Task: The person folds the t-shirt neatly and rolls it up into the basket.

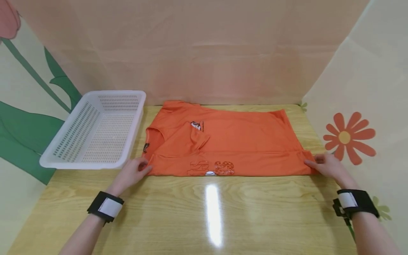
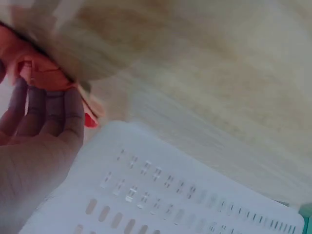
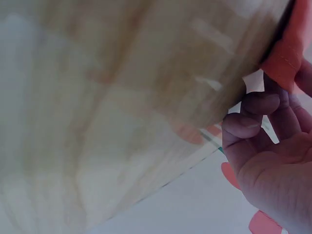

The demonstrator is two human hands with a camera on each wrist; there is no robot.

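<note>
An orange T-shirt (image 1: 245,131) lies on the table, its neck toward the left and its hem toward the right. The side nearest me is folded over in a long strip that shows part of a print, and one sleeve lies across the chest. My left hand (image 1: 134,173) pinches the strip's left corner near the collar; in the left wrist view its fingers (image 2: 51,109) meet the orange cloth. At the hem, my right hand (image 1: 329,168) pinches the other corner, and the right wrist view shows the cloth between thumb and fingers.
A white plastic basket (image 1: 127,141) with slotted walls stands at the left, close to my left hand. The wooden table (image 1: 271,212) reflects a bright light in front of the shirt. Fabric with printed flowers (image 1: 344,136) hangs around the table's back and sides.
</note>
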